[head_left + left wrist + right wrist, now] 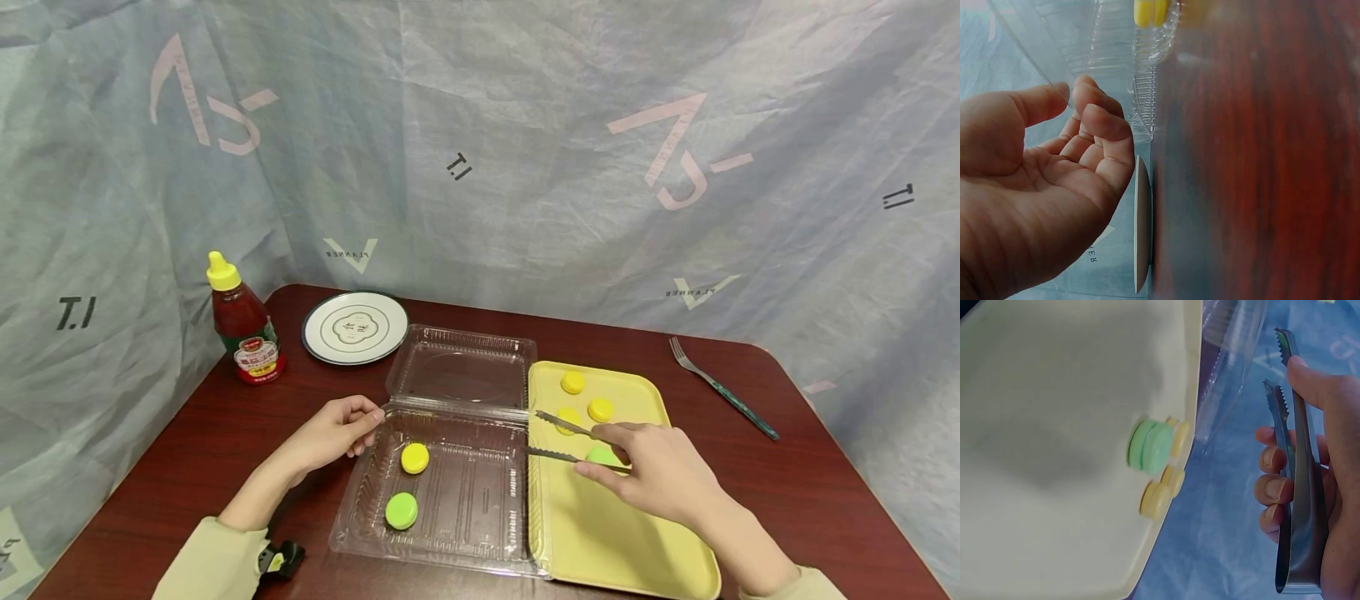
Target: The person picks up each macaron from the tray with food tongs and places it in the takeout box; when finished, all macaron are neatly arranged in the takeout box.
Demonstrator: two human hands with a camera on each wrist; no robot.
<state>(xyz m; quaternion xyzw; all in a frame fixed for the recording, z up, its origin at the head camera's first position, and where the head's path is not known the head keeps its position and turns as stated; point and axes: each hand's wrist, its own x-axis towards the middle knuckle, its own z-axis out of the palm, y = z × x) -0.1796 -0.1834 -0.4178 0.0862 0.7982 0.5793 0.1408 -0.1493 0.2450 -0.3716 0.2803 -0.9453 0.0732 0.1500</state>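
Note:
My left hand [337,433] pinches the rim of a clear plastic clamshell container [465,533] between thumb and fingertips, at its left side near the hinge. A yellow macaron [415,457] and a green macaron [401,511] sit at the left of its near half. My right hand [660,467] holds metal tongs [1300,519] over the yellow tray [600,533]. The tongs' serrated tips are apart with nothing between them, close to the container's right edge. Three yellow macarons [600,409] and one green macaron [1150,447] lie on the tray, the green one partly hidden by the tongs in the head view.
The container's lid [461,367] lies folded back. Behind it to the left are a white plate [330,333] with a dark rim and a red sauce bottle [243,321] with a yellow cap. A fork [723,387] lies right of the tray. A grey cloth [480,167] hangs behind the table.

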